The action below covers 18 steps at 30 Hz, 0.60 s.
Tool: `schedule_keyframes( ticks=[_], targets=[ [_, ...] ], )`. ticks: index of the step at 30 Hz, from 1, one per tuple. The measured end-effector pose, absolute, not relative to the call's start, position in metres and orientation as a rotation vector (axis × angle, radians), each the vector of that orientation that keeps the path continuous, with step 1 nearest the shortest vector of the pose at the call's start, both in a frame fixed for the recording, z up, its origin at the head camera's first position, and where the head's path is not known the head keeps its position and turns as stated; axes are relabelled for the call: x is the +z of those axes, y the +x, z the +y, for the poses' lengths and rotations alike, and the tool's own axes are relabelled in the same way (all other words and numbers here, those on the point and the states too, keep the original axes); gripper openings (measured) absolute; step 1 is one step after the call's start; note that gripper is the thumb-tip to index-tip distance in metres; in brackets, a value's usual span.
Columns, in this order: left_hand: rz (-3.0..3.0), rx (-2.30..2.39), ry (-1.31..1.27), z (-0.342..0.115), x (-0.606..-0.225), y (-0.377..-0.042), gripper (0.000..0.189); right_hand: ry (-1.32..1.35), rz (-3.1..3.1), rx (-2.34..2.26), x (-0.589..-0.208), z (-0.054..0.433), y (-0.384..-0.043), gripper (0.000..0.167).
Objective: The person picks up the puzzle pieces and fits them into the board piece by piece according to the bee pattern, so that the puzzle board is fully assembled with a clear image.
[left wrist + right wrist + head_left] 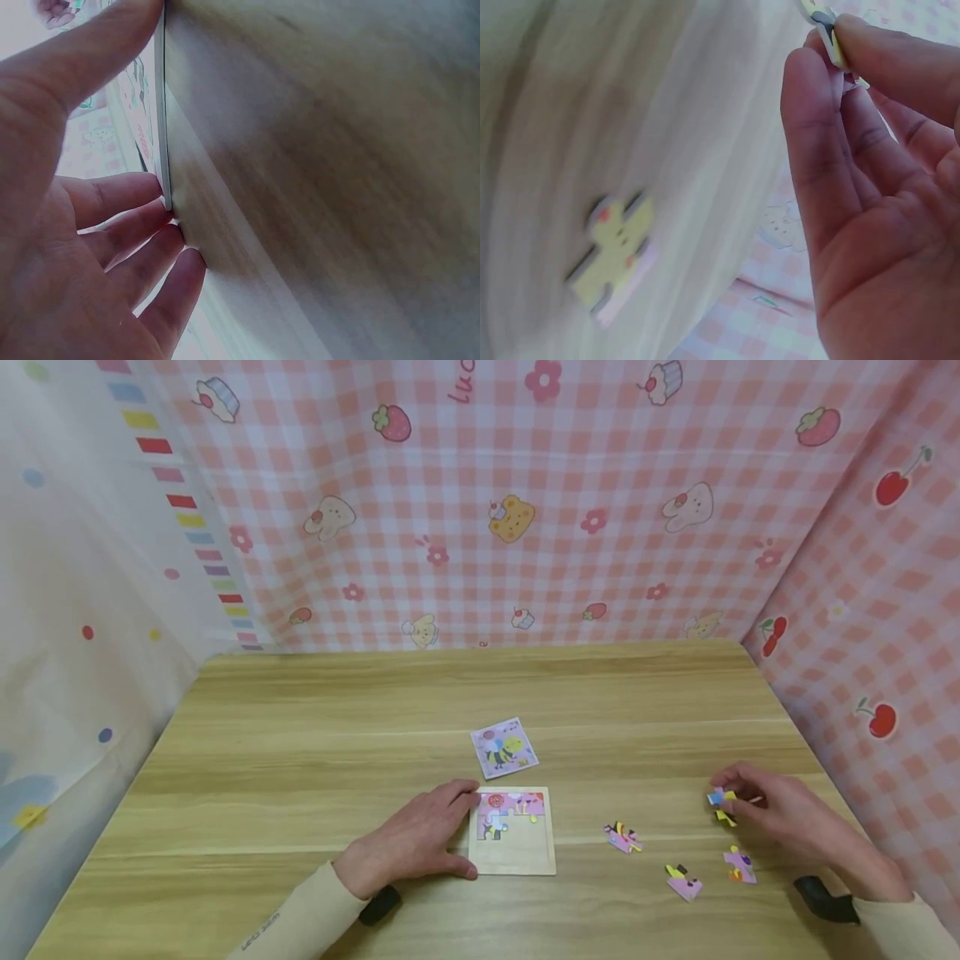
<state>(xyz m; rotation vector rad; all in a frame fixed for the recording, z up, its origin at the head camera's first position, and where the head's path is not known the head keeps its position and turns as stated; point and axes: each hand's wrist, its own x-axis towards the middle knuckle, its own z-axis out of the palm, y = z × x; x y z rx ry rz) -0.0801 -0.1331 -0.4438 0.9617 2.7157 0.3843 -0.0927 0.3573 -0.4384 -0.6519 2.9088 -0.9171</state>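
A square wooden puzzle tray [517,852] lies on the table with several pieces fitted along its top and left. My left hand [420,835] holds it by the left side, thumb at the near corner and forefinger at the far corner. At the right, my right hand [787,818] pinches a blue, pink and yellow puzzle piece [718,797] between thumb and fingertips; in the right wrist view this piece shows only edge-on. Loose puzzle pieces lie between the hands: one striped [622,837], one pink and yellow [683,882], one pink and purple [740,866].
A square picture card [505,748] with a bee on it lies just beyond the tray. In the right wrist view a yellow piece [615,255] rests on the wooden table [315,710]. Patterned curtains [465,510] hang behind and at both sides.
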Motion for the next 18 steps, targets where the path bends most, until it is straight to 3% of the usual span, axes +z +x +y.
schedule_keyframes(
  ticks=[18],
  targets=[
    [2.721,0.392,0.937,-0.132,-0.445,-0.080,0.097,-0.656,2.986,-1.087,-0.416,0.318,-0.085,0.022]
  ],
)
